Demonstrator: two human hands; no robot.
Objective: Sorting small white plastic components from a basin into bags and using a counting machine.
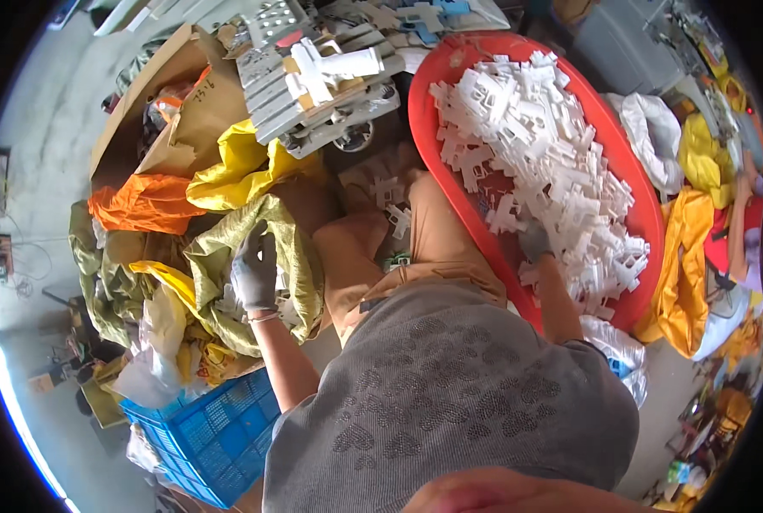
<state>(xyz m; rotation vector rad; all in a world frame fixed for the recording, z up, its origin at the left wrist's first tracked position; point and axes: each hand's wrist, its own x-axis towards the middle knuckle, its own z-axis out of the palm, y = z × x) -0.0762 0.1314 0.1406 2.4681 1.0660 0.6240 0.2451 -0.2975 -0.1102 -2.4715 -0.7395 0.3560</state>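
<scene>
My left hand (pixel 254 272), in a grey glove, is over the mouth of an olive-green woven sack (pixel 300 231). Its fingers look stretched and apart, and nothing clear shows in them. A few white pieces lie inside that sack. On the other side, my right hand (pixel 535 240), also gloved in grey, reaches over the near rim of a long red tub (pixel 651 201). It touches a heap of white moulded plastic pieces (pixel 527 120), many of them shaped like toy pistols. The right fingertips are partly lost among the pieces, so their grip is unclear.
A grey metal machine (pixel 313 111) stands ahead, with a white toy-pistol-shaped piece (pixel 330 68) on top. Left are an open cardboard box (pixel 176 145), yellow and orange sacks (pixel 146 203), and a blue plastic crate (pixel 215 436). Past the tub hangs an orange-yellow sack (pixel 681 265).
</scene>
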